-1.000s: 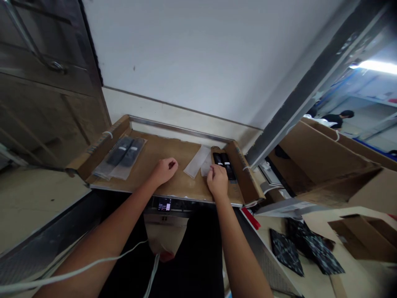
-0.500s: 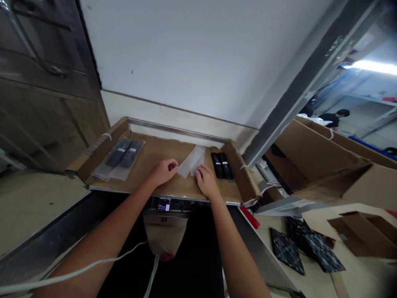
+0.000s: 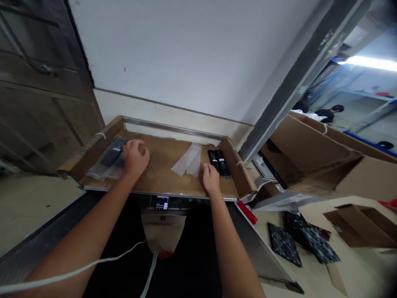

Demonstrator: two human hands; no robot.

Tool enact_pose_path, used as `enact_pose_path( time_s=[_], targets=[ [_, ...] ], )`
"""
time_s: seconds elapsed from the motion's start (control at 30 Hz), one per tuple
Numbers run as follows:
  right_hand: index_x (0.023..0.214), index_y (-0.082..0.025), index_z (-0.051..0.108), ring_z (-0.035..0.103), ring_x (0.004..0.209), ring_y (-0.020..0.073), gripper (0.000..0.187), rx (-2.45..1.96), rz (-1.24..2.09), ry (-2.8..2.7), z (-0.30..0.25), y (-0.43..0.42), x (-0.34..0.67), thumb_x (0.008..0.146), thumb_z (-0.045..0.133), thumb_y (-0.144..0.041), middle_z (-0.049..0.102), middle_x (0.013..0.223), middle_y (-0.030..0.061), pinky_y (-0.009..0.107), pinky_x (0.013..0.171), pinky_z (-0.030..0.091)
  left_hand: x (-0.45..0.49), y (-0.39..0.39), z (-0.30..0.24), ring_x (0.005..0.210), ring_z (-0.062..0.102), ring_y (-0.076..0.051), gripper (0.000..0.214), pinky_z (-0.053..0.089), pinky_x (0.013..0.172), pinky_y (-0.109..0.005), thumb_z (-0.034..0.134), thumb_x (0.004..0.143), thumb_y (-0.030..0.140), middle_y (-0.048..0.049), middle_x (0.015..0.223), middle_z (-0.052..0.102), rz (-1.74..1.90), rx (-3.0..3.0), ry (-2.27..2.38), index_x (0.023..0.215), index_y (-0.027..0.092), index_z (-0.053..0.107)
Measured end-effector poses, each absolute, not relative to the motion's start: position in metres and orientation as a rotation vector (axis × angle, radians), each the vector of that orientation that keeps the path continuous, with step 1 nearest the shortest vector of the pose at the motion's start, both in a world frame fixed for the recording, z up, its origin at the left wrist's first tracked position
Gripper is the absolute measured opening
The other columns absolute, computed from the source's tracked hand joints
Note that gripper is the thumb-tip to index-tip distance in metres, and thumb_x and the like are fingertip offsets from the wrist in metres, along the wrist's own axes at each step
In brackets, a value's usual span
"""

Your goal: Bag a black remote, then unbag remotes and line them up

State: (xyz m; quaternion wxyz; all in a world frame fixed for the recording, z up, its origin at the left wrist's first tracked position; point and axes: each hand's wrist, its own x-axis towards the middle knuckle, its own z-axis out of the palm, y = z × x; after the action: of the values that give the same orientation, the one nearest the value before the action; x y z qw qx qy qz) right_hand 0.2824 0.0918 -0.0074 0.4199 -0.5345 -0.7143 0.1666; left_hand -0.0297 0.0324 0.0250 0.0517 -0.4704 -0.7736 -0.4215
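Observation:
My left hand (image 3: 135, 158) is over the right part of the dark items in clear plastic bags (image 3: 112, 156) at the tray's left. Its fingers are loosely bent with a gap beside the thumb, and nothing shows in them; the fingertips are partly hidden. My right hand (image 3: 211, 179) is closed, just right of two translucent flat sleeves (image 3: 183, 161) that overlap on the cardboard. Whether its fingers hold something small is hidden. Two slim black items with white labels (image 3: 218, 162) lie side by side beyond and right of that hand.
The cardboard-lined tray (image 3: 158, 159) has raised side walls. A lit phone screen (image 3: 162, 203) sits below its front edge. White cables (image 3: 102, 260) cross near my lap. Large cardboard boxes (image 3: 316, 153) and dark patterned packets (image 3: 283, 244) are at right; people work in the background.
My left hand has moved left from the sleeves to the bagged dark items. My right hand has drawn off the sleeves to their right and closed. The view has shifted slightly.

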Motion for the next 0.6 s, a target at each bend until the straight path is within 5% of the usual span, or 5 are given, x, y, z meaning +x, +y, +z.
enact_pose_path(
  time_s=[0.2, 0.6],
  targets=[
    [0.086, -0.016, 0.068, 0.06, 0.085, 0.0203, 0.042, -1.364, 0.355, -1.843, -0.004, 0.089, 0.279, 0.099, 0.034, -0.038, 0.069, 0.091, 0.0111, 0.028, 0.079, 0.04, -0.074, 0.03, 0.031, 0.12, 0.05, -0.043, 0.056, 0.039, 0.097, -0.058, 0.061, 0.08, 0.037, -0.0249, 0.127, 0.056, -0.657, -1.474, -2.655, 0.128, 0.012, 0.049],
    [0.08, -0.017, 0.065, 0.059, 0.08, 0.0192, 0.04, -1.387, 0.28, -1.872, -0.002, 0.086, 0.28, 0.099, 0.033, -0.034, 0.067, 0.083, 0.0089, 0.028, 0.074, 0.038, -0.046, 0.042, 0.016, 0.111, 0.06, -0.036, 0.068, 0.049, 0.088, -0.044, 0.069, 0.067, 0.034, -0.0191, 0.119, 0.064, -0.732, -1.845, -2.622, 0.128, 0.016, 0.048]
  ],
)
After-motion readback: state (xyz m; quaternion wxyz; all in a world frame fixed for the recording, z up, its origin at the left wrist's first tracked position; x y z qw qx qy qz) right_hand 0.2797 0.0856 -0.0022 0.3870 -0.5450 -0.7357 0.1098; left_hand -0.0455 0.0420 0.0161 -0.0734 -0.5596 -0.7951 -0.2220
